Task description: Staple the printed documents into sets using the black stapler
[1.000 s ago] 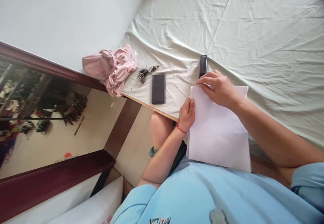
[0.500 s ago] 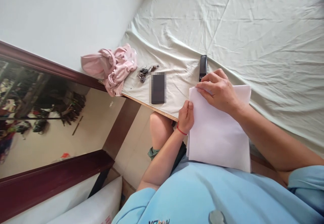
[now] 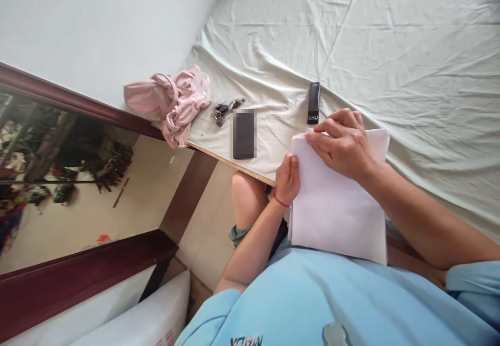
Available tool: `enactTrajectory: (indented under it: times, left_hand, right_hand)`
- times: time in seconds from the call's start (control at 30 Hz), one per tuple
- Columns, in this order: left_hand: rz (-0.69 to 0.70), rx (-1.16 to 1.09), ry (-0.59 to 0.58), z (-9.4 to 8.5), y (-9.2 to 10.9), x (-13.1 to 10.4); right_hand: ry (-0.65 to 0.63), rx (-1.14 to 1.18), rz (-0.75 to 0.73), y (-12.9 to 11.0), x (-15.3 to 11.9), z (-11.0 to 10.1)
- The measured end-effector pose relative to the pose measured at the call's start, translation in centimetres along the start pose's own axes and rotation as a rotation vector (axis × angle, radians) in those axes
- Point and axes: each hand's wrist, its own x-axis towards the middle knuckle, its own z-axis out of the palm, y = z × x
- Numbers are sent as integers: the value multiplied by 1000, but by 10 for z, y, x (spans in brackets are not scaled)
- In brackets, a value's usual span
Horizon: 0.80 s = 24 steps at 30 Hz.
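White paper sheets (image 3: 336, 215) lie stacked on my lap, against the front of the blue shirt. My left hand (image 3: 288, 179) is closed on the left edge of the stack, the thumb on top and the other fingers hidden beneath. Near the upper left corner, my right hand (image 3: 344, 143) pinches the top edge of the paper, its fingers bent together. Just beyond the right hand lies a slim black object (image 3: 313, 102), apart from it; its kind I cannot make out.
On the pale sheet (image 3: 390, 64) lie a blurred dark rectangular object (image 3: 244, 135), a bunch of keys (image 3: 221, 112) and a crumpled pink cloth (image 3: 175, 101). A wooden edge (image 3: 230, 165) runs along the front. At left stands a dark red frame with a mirror (image 3: 78, 189).
My right hand has slid slightly right along the paper's top edge, uncovering more of the black object. The left hand keeps its hold.
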Motion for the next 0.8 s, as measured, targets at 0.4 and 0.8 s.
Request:
enactTrajectory:
  times: [0.4, 0.8]
  left_hand:
    - [-26, -13, -21, -2, 6, 1]
    - [-16, 13, -24, 0, 6, 1]
  right_hand:
    - [-39, 35, 91, 7, -2, 0]
    - [-6, 11, 188, 12, 4, 11]
